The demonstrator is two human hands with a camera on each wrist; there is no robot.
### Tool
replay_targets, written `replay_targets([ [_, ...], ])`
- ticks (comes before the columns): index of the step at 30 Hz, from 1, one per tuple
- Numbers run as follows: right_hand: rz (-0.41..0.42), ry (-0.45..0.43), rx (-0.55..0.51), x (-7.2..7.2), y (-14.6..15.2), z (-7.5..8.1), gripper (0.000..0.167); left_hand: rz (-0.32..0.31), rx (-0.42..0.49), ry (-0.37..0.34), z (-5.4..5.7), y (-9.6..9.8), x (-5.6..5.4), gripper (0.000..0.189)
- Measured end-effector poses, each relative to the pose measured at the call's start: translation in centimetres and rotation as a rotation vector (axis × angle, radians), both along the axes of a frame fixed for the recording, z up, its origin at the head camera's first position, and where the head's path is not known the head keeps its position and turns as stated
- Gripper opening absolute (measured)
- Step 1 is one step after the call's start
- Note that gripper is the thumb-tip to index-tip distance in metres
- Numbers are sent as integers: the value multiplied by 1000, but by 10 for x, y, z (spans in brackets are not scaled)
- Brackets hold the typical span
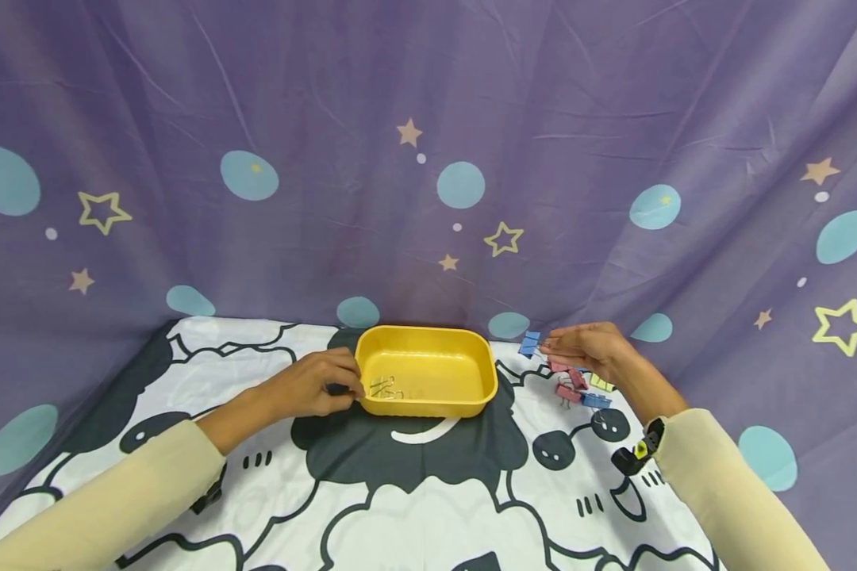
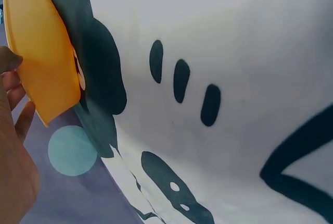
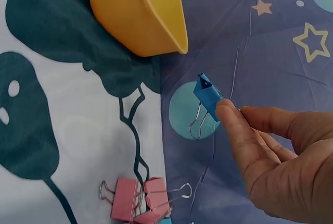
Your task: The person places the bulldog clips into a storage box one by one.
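A yellow plastic tray stands near the back of the cloth, with a few wire-handled clips at its left end. My left hand grips the tray's left rim; in the left wrist view the fingers hold the end of the tray's yellow wall. With thumb and fingers my right hand pinches a blue binder clip by one end, a wire handle hanging down. In the head view this blue clip is to the right of the tray, above a loose group of pink, blue and yellow binder clips.
Several pink binder clips, a blue one and a yellow one lie on the patterned cloth below the right hand. A purple curtain rises right behind the tray.
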State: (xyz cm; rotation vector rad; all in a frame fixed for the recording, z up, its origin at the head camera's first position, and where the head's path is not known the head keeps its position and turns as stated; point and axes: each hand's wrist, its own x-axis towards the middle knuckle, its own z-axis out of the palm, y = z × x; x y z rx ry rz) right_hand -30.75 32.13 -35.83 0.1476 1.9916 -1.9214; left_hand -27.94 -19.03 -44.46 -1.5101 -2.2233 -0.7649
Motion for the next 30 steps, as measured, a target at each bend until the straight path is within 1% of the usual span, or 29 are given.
replay_targets([
  [4,4,6,-16,-3,-10,0,60,15,7,-8,0,-1,3,23],
  [12,-32,-33,2,-3,-21,-1,63,12,-7,-19,0,1,4,22],
  [18,9,-19,-4,-8,-35,-1,63,37,-12,-5,-1,-2,7,23],
  [27,38,18,12,-12,-53,0,57,13,-4,3,-1,0,6,26],
  [30,42,24,12,-13,-61,0,56,16,-6,5,0,0,6,25],
])
